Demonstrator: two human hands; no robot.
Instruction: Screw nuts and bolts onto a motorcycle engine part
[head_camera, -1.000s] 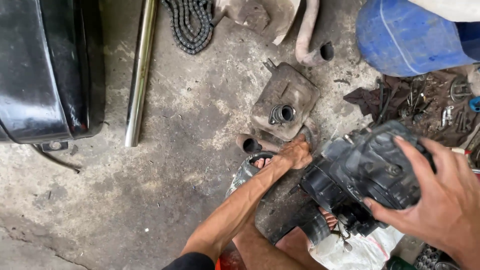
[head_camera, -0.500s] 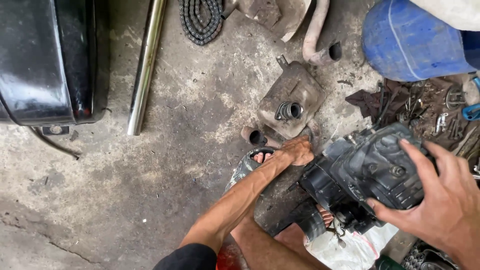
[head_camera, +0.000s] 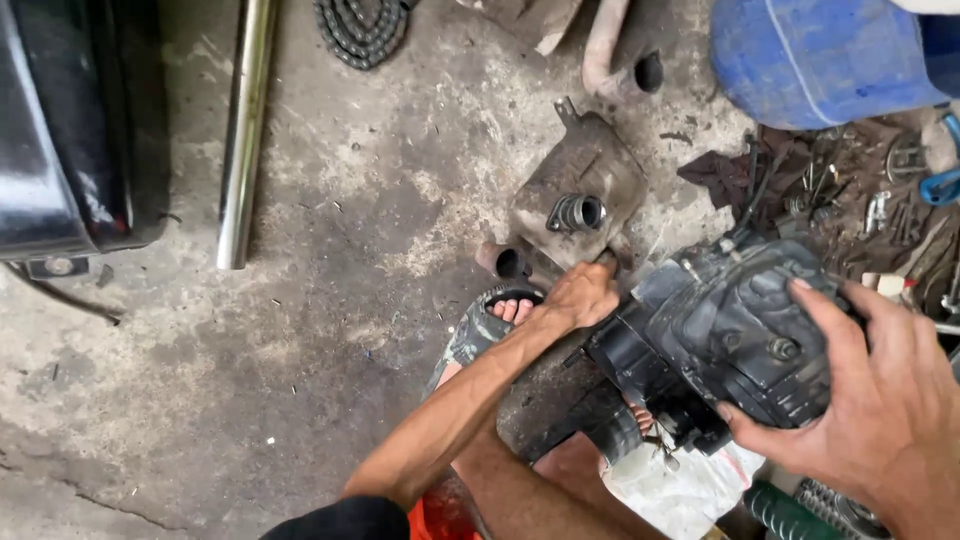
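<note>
Concrete floor (head_camera: 330, 330), stained and cracked. At its left edge, a glossy black tank-like body (head_camera: 70, 130); just beside it a chrome tube (head_camera: 243, 140) lying lengthwise. Near the top edge, a coiled drive chain (head_camera: 362, 30).

Mid-floor: a grimy metal cover (head_camera: 580, 185) with a short ribbed black sleeve (head_camera: 577, 212) on it, and a small rusty pipe stub (head_camera: 505, 262) beside it. Below these, our sandalled foot (head_camera: 490, 325).

Our left hand (head_camera: 580, 297) is curled narrow at the left end of the black engine housing (head_camera: 725, 335), touching it; whether it grips something small we cannot tell. The housing sits off the floor, toward the lower right, above a white cloth (head_camera: 680, 485).

Our right hand (head_camera: 880, 400) is spread wide, clasping the housing's right side.

Top right corner: a blue drum (head_camera: 810, 60), with scattered tools (head_camera: 860, 195) below it.
</note>
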